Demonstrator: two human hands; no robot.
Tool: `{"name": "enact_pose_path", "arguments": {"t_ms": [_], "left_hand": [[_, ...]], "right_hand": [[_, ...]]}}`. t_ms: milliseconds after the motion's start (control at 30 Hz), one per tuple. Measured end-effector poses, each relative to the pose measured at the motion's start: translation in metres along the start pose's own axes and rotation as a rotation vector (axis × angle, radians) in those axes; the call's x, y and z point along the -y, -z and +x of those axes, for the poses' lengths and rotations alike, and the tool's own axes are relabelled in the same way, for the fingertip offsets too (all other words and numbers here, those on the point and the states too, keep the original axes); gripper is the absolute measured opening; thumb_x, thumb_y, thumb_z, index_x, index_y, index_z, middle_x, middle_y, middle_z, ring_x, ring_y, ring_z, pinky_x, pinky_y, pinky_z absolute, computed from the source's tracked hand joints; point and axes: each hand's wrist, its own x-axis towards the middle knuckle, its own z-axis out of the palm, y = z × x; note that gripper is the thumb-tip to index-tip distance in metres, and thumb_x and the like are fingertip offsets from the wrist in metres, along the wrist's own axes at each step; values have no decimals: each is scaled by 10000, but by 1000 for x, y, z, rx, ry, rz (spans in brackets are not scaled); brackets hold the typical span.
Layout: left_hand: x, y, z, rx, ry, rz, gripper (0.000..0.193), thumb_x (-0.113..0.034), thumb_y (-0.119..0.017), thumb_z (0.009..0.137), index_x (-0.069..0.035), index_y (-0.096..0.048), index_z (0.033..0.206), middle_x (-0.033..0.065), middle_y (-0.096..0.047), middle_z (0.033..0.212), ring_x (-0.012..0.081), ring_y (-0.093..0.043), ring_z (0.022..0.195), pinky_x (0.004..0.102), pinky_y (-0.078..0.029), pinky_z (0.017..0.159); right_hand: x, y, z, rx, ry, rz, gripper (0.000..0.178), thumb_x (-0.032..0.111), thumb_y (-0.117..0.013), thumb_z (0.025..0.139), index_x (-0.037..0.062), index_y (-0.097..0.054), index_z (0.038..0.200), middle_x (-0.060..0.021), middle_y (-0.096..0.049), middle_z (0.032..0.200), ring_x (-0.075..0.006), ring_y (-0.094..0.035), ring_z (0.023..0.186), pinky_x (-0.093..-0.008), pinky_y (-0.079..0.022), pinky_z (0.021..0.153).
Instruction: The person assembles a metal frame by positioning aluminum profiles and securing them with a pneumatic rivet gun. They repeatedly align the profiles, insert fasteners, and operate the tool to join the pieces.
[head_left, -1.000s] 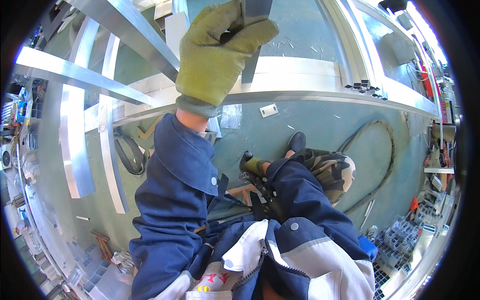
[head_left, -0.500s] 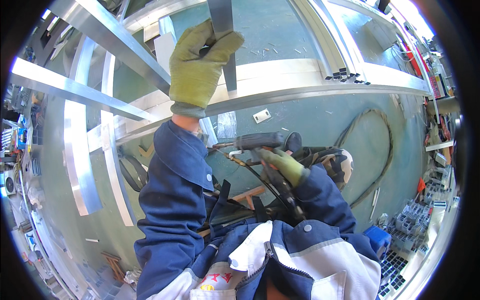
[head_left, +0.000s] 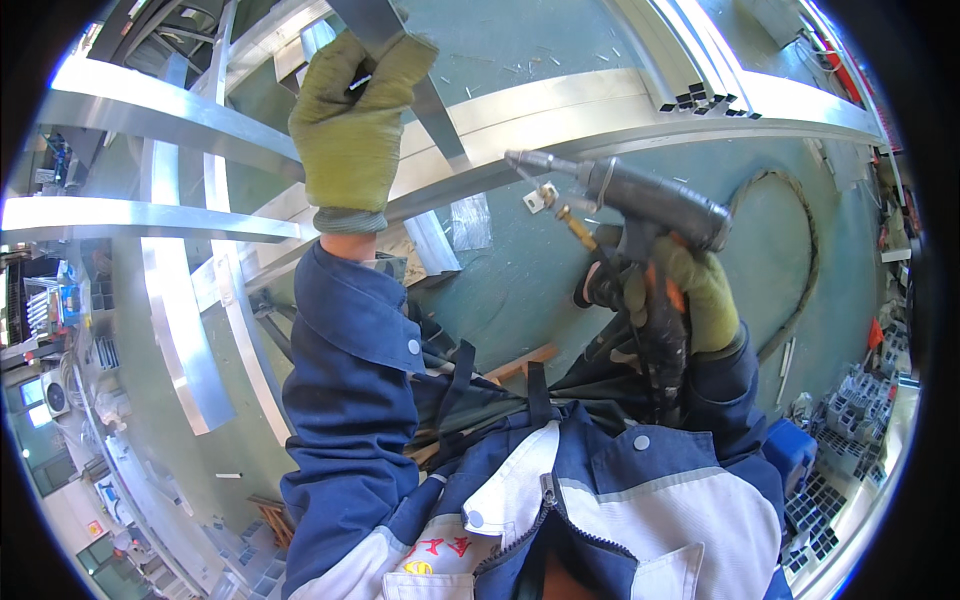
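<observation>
Two things held: bar (head_left: 436, 118) and tool (head_left: 655, 200).
Left grip (head_left: 350, 140): closed on the bar, pinching partway along it.
Bar: passing through the left grip, slanting down to the right below it, ending at the beam (head_left: 560, 110).
Right grip (head_left: 705, 295): wrapped around the tool's handle.
Tool: sitting above and left of the right grip, pointing its nozzle left, stopping just beside the bar's lower end, apart from it.
Changed since half a second ago: tool raised from lower down toward the beam, looking larger; bar leaning more.
Unchanged: left grip clamped on the bar, right grip on the tool.
Floor (head_left: 480, 300): bearing a looped hose (head_left: 813, 245) at right.
</observation>
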Motion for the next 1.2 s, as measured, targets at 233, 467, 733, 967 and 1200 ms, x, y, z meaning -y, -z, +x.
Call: {"name": "enact_pose_path", "arguments": {"t_ms": [233, 467, 733, 967, 1200], "left_hand": [[-1, -4, -1, -6, -42, -41, 327, -137, -861, 902, -100, -780, 1216, -20, -749, 1023, 69, -655, 876, 230, -527, 795], [-1, 0, -3, -19, -12, -7, 338, -173, -857, 916, -131, -785, 1244, 2, -787, 1139, 82, -689, 951, 240, -538, 858], [0, 1, -3, 2, -51, -12, 381, -180, -839, 918, -125, -749, 1285, 48, -778, 1221, 150, -744, 1068, 294, -616, 926], [5, 5, -3, -22, -59, 31, 369, -177, -831, 924, -120, -747, 1278, 67, -775, 1228, 175, -757, 1065, 299, -624, 917], [4, 2, -1, -16, -72, -3, 373, -180, -853, 905, -127, -759, 1261, 56, -787, 1185, 162, -758, 1049, 292, -612, 924]], "right_hand": [[22, -17, 32, -36, -48, -45, 601, 532, -637, 1026, -1, -612, 1302, -111, -680, 753, -181, -633, 623, -296, -498, 558], [24, -34, 47, 9, -167, -101, 530, 525, -635, 1028, 63, -643, 1287, -111, -707, 812, -182, -665, 660, -308, -546, 622], [27, -36, 52, 61, -217, -181, 707, 652, -628, 991, 57, -626, 1375, -104, -719, 845, -186, -691, 709, -311, -572, 661], [25, -38, 54, 56, -236, -180, 611, 572, -621, 1018, 78, -628, 1377, -98, -717, 853, -172, -685, 699, -309, -573, 654], [24, -41, 54, 92, -195, -130, 446, 398, -616, 1067, 77, -616, 1377, -83, -714, 1013, -155, -692, 730, -301, -580, 629]]}}
